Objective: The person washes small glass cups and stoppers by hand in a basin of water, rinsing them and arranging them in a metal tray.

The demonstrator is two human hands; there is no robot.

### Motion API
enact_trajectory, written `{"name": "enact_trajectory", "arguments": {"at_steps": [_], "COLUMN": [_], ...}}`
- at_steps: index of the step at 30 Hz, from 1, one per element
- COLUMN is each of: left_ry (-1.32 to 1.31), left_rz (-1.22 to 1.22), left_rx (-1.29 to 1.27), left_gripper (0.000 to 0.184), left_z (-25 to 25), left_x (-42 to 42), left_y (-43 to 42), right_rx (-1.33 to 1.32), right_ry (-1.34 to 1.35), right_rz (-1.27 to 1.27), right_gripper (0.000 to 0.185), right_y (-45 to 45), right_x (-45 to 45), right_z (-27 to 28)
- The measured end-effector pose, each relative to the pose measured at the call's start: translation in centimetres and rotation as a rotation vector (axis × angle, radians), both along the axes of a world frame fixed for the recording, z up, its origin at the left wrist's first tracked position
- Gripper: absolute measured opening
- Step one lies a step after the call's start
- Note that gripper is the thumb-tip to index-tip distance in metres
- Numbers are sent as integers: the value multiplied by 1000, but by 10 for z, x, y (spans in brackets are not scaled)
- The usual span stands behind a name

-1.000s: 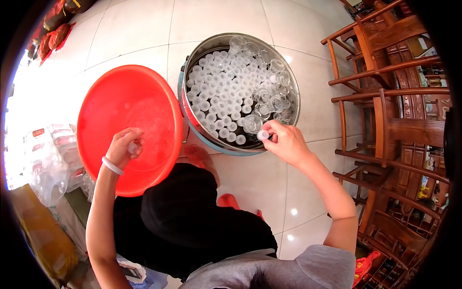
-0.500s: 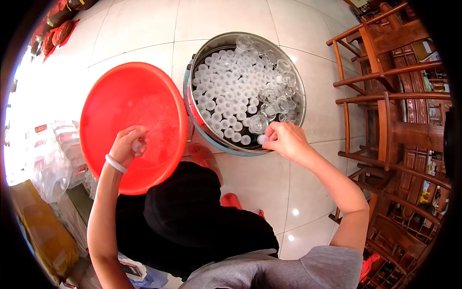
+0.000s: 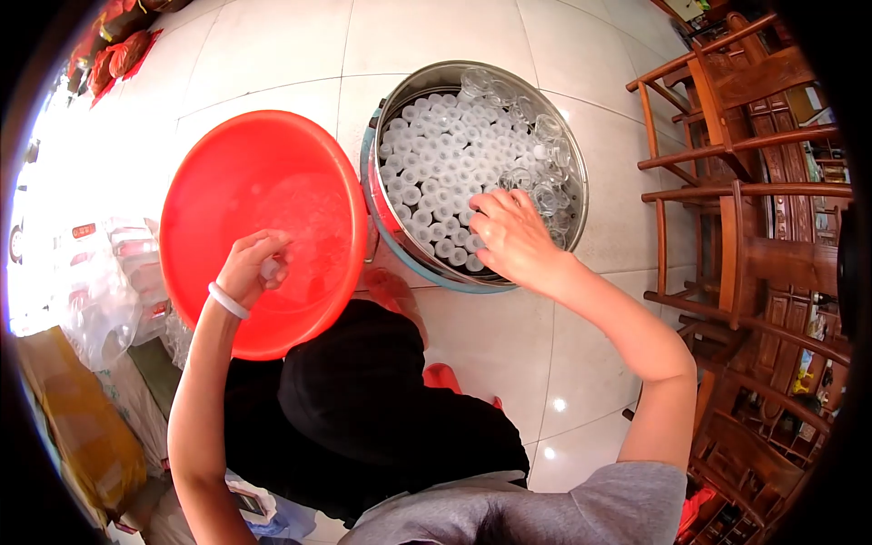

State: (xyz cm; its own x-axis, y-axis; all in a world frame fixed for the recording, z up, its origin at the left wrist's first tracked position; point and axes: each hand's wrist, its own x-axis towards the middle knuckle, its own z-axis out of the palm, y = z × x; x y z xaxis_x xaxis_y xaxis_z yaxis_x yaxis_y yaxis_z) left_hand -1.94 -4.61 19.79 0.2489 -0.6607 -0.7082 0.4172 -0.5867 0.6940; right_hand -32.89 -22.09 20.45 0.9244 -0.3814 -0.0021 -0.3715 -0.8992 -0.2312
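Observation:
Over the red basin (image 3: 204,173), my left hand (image 3: 254,263) is closed with its fingers curled round a small translucent plastic cup (image 3: 270,268). A white band circles that wrist. My right hand (image 3: 513,238) reaches over the near right part of a round metal pot (image 3: 582,195), its fingers bent down among the pieces there. What lies under those fingers is hidden. Small translucent cups (image 3: 436,154) stand packed upright across much of the pot. Clear, wide-rimmed pieces (image 3: 548,127) lie along the pot's right side.
Wooden chairs (image 3: 727,150) stand on the right. Plastic-wrapped packs (image 3: 95,282) and a taped brown box (image 3: 82,418) are at the left. Pale floor tiles (image 3: 436,36) run beneath. My knee (image 3: 336,381) is close to the basin.
My right hand has moved from the pot's near rim, where it pinched a small white cup, up and left over the pieces. My left hand stays over the basin. The view has shifted slightly.

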Motion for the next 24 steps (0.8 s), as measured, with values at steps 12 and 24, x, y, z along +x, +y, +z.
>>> {"name": "enact_trajectory", "arguments": {"at_steps": [12, 24], "left_ry": [-13, 9], "left_rz": [-20, -20], "left_rx": [-8, -19], "left_gripper": [15, 14], "left_z": [0, -2], "left_x": [0, 1], "left_y": [1, 1], "right_rx": [-115, -90], "right_ry": [348, 77], "right_rz": [104, 88], "right_gripper": [7, 8], "right_y": [3, 1], "right_x": [19, 4], "right_z": [-6, -17]}}
